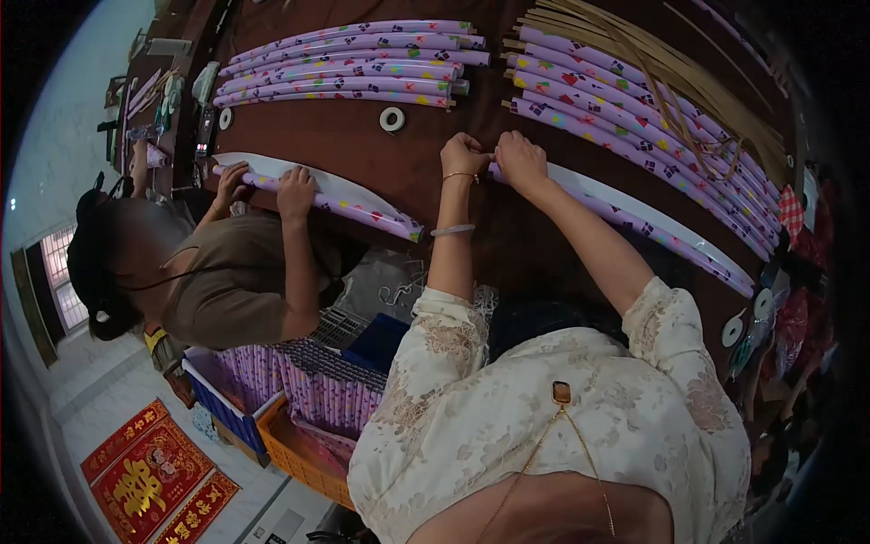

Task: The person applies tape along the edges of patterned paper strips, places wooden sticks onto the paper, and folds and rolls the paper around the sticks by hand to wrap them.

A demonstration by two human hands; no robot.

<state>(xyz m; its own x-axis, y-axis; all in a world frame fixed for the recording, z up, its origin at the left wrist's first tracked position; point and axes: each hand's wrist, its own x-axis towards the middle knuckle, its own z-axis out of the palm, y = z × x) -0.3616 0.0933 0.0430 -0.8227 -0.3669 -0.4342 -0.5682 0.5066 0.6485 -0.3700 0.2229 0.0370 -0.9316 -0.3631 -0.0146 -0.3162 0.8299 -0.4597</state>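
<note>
Below and left of the tape roll, a co-worker's hands press down a patterned tube. Right of the roll, the left hand makes a narrow grip, its contents unclear; the right hand's grip holds the left end of a partly wrapped tube, probably so its sheet cannot spring loose. Farther right, grouped tubes lie parallel on the worktop, seemingly for order.

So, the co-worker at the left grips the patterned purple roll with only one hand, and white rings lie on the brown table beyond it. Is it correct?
Not quite: not one hand but two. The head view shows the co-worker with both hands on the patterned purple roll. White rings do lie on the brown table beyond it.
</note>
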